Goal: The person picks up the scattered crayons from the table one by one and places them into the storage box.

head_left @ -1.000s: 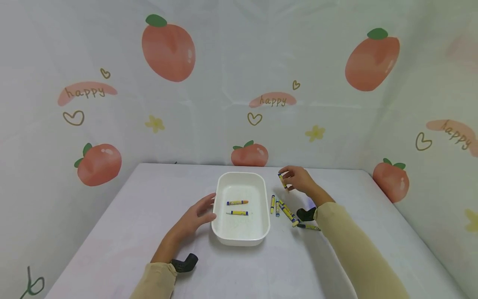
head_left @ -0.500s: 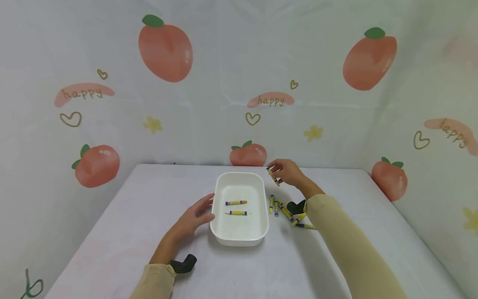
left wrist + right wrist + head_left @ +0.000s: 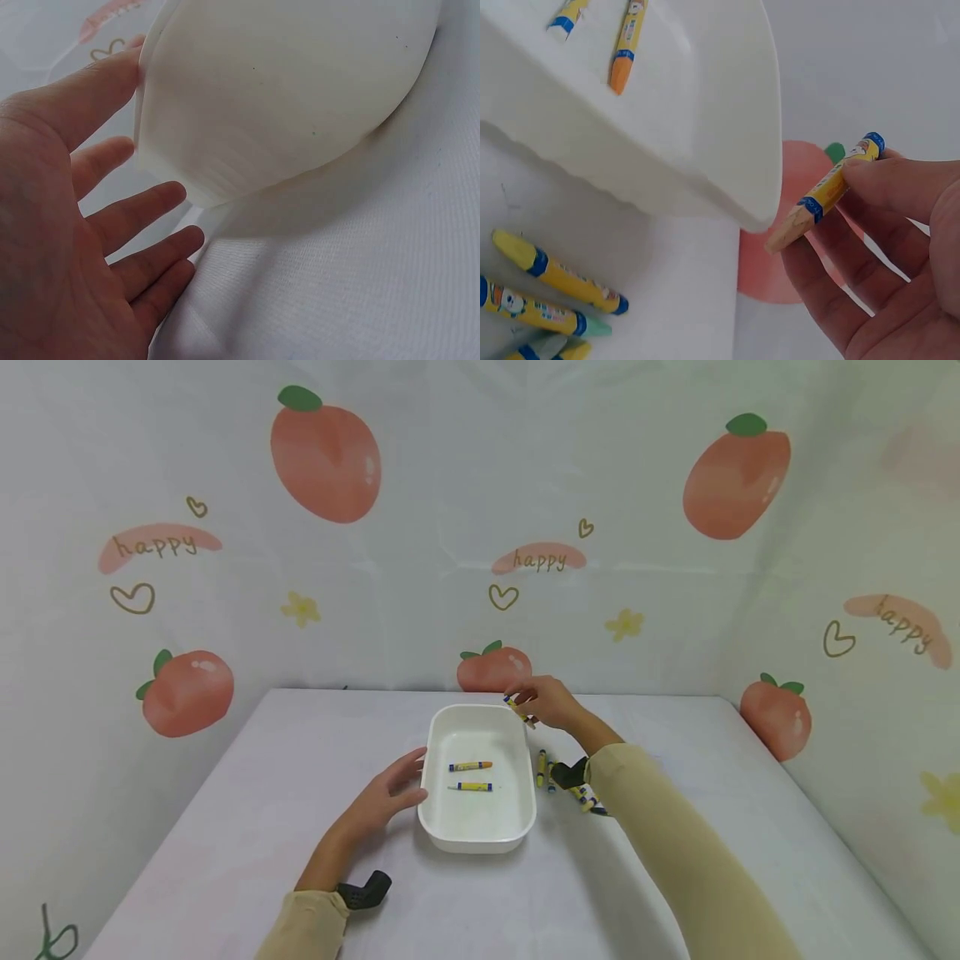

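Note:
My right hand [image 3: 553,702] pinches a tan-tipped crayon [image 3: 826,191] in a yellow and blue wrapper between thumb and fingers. It is raised at the far right corner of a white plastic tub [image 3: 476,845], overlapping the rim in the head view. Inside the tub lie an orange crayon [image 3: 470,767] and a white crayon [image 3: 471,787], roughly parallel. On the tub's left side is my left hand [image 3: 382,797], its fingers spread and relaxed, thumb and fingertips right at the rim and outer wall.
Several crayons lie on the table right of the tub, among them a yellow one [image 3: 566,279] and a green-tipped one [image 3: 536,307]. My right forearm partly hides this pile in the head view. Behind the white-covered table [image 3: 337,727] hangs a peach-patterned cloth [image 3: 420,527].
My right hand has moved left with the tan crayon, from above the table to the tub's far right corner. My left hand stays at the tub. The head view has shifted slightly.

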`<act>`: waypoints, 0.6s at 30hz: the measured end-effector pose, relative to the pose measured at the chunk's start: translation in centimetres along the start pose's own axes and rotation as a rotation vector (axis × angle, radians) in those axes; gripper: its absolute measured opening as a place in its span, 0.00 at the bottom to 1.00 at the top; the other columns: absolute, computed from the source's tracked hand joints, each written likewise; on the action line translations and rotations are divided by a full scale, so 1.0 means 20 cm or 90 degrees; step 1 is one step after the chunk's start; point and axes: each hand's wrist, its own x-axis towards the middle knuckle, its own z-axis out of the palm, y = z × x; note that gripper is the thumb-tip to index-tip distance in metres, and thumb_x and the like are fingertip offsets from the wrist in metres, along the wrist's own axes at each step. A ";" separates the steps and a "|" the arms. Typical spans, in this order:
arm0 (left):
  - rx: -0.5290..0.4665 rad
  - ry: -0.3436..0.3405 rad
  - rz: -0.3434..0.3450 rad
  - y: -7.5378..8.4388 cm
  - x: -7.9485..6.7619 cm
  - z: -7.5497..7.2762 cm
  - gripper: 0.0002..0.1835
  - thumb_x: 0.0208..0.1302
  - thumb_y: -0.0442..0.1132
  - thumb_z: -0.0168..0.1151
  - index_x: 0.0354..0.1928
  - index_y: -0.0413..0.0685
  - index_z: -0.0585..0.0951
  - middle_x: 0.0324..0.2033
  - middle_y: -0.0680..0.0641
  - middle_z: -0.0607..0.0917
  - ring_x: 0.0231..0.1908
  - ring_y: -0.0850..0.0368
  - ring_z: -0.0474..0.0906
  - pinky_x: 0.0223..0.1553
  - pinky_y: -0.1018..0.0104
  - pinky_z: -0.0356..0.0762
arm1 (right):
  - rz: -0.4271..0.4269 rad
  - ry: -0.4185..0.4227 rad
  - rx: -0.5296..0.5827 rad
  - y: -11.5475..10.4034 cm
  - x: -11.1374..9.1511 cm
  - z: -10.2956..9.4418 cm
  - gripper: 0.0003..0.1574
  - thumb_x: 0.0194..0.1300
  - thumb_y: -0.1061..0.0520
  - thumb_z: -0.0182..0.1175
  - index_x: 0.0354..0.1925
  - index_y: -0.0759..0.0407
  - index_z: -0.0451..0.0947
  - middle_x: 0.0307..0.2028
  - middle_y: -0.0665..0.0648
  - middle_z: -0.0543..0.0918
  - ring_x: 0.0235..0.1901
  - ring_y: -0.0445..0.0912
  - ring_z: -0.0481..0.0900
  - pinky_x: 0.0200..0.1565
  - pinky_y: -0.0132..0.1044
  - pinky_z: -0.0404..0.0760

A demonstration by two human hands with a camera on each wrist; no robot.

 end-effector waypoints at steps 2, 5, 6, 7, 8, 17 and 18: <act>0.002 0.002 -0.004 0.00 0.00 0.00 0.37 0.64 0.48 0.64 0.73 0.62 0.61 0.67 0.43 0.70 0.68 0.41 0.62 0.63 0.36 0.58 | -0.005 -0.005 -0.010 -0.01 0.01 0.02 0.17 0.66 0.67 0.60 0.53 0.64 0.79 0.43 0.62 0.83 0.37 0.51 0.82 0.36 0.39 0.84; 0.002 0.005 -0.006 0.00 0.00 0.00 0.37 0.64 0.49 0.64 0.73 0.62 0.61 0.67 0.43 0.70 0.68 0.40 0.61 0.63 0.36 0.58 | -0.007 -0.010 -0.020 -0.03 0.03 0.05 0.16 0.65 0.66 0.60 0.52 0.63 0.79 0.42 0.60 0.83 0.38 0.50 0.81 0.36 0.38 0.84; 0.000 0.007 -0.007 0.00 0.00 0.00 0.37 0.64 0.49 0.65 0.73 0.62 0.62 0.67 0.43 0.70 0.68 0.40 0.61 0.63 0.36 0.58 | -0.008 -0.011 -0.025 -0.04 0.03 0.06 0.16 0.65 0.66 0.61 0.51 0.63 0.79 0.42 0.59 0.83 0.38 0.50 0.81 0.36 0.37 0.84; 0.000 0.007 -0.007 -0.01 0.00 0.00 0.37 0.64 0.49 0.65 0.73 0.61 0.62 0.67 0.43 0.70 0.68 0.40 0.61 0.63 0.36 0.58 | -0.007 -0.013 -0.026 -0.04 0.04 0.07 0.15 0.65 0.65 0.61 0.51 0.63 0.79 0.42 0.59 0.83 0.38 0.50 0.81 0.36 0.37 0.84; -0.002 0.008 -0.006 -0.01 0.00 0.00 0.37 0.64 0.49 0.65 0.73 0.61 0.62 0.67 0.42 0.70 0.68 0.40 0.61 0.63 0.36 0.58 | -0.009 -0.014 -0.027 -0.05 0.04 0.08 0.15 0.65 0.65 0.61 0.51 0.63 0.79 0.42 0.58 0.83 0.37 0.50 0.81 0.36 0.37 0.84; 0.003 -0.001 0.011 0.00 0.00 0.00 0.37 0.65 0.47 0.64 0.74 0.57 0.61 0.67 0.40 0.69 0.68 0.38 0.61 0.63 0.36 0.57 | -0.044 -0.057 -0.011 -0.09 0.06 0.16 0.11 0.63 0.69 0.62 0.46 0.67 0.80 0.38 0.58 0.82 0.32 0.49 0.80 0.33 0.37 0.83; 0.002 -0.001 0.009 0.00 0.00 0.00 0.37 0.64 0.47 0.64 0.73 0.57 0.61 0.67 0.40 0.70 0.68 0.39 0.61 0.64 0.36 0.57 | -0.043 -0.061 -0.013 -0.09 0.07 0.17 0.11 0.63 0.69 0.62 0.45 0.66 0.80 0.38 0.58 0.82 0.32 0.48 0.80 0.33 0.37 0.83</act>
